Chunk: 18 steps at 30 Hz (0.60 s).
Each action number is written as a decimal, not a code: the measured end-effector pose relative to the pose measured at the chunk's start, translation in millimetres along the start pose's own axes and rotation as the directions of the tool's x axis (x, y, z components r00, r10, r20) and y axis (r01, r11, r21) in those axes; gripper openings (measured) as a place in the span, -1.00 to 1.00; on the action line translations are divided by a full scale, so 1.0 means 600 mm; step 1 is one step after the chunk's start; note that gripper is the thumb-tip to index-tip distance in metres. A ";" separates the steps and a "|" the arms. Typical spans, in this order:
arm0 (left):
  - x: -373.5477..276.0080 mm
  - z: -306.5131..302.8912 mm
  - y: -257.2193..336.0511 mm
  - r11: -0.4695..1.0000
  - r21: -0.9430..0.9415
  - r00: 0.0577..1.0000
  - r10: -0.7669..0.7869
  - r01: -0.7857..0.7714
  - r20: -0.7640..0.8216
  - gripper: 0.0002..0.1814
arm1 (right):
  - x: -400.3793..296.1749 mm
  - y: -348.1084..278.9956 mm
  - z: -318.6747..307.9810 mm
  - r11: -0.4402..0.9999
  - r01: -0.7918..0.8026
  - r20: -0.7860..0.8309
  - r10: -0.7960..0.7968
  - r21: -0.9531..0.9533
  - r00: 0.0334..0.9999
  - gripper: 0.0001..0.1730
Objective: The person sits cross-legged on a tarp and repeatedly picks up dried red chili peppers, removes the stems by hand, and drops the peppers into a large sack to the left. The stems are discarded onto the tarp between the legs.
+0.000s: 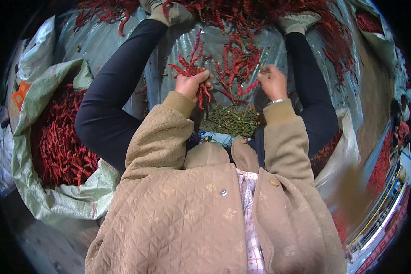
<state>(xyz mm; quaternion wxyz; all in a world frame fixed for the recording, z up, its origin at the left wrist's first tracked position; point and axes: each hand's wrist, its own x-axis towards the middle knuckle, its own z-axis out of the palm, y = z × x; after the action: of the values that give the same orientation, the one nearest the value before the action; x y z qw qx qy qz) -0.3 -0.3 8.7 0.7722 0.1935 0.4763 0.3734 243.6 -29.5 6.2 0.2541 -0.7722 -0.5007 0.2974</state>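
Observation:
A bunch of dried red chili peppers (190,65) is gripped in my left hand (191,84), with pods fanning out above and below the fist. My right hand (273,82) pinches the stem end of one red chili pepper (250,88), which points down and to the left. Between my hands lies a loose heap of red chilies (236,63) on the clear plastic sheet (178,41). Closer to my body sits a pile of green chili stems (231,120).
A pale green woven sack (24,144) full of red chilies (66,144) stands at my left. Another white sack (342,144) holding chilies is at my right. More chilies (233,10) are heaped beyond my feet. An open sack (376,41) sits at the far right.

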 end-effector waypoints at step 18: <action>-0.057 0.040 -0.029 0.948 0.014 0.887 -0.303 0.319 0.349 -0.87 | -0.108 -0.056 0.066 0.779 -0.095 0.238 -0.072 0.620 0.969 -0.88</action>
<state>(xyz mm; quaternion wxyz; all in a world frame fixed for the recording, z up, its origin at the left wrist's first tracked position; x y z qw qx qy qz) 18.3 -36.3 28.9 0.8977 0.1604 0.3494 0.2154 173.6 -73.4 15.3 0.4300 -0.6031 -0.3960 0.5427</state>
